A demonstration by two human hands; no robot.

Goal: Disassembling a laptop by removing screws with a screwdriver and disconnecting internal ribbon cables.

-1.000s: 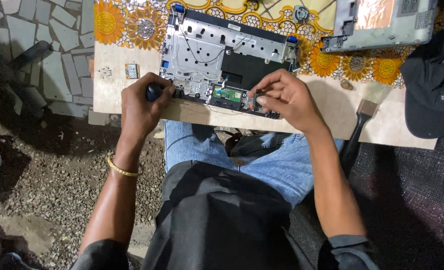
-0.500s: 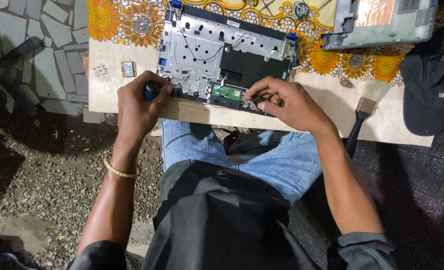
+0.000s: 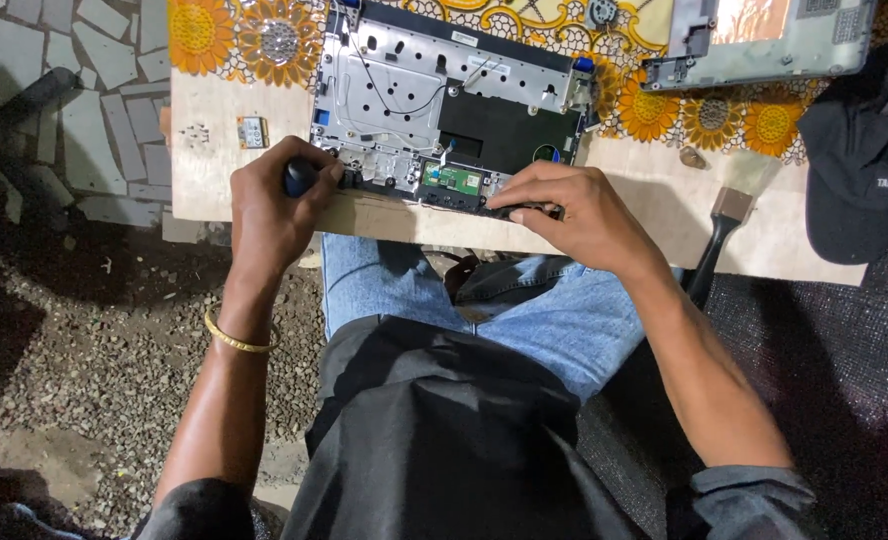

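An opened laptop chassis (image 3: 404, 90) with bare metal plate, thin wires and a small green circuit board (image 3: 452, 180) lies on a wooden board (image 3: 204, 150) over my lap. My left hand (image 3: 269, 205) is closed around a screwdriver with a dark blue handle (image 3: 297, 178), its tip at the chassis's near left edge. My right hand (image 3: 574, 210) presses its fingertips on the chassis's near edge, just right of the green board.
A second laptop shell (image 3: 764, 40) lies at the far right on the sunflower-patterned cloth (image 3: 654, 110). A black cap (image 3: 864, 150) sits at the right. A brush (image 3: 719, 235) rests on the board's right end. A small card (image 3: 252, 131) and tiny screws (image 3: 196, 133) lie left.
My right hand has slid slightly along the near edge of the chassis; the left hand stays on the screwdriver. The camera view has shifted a little.
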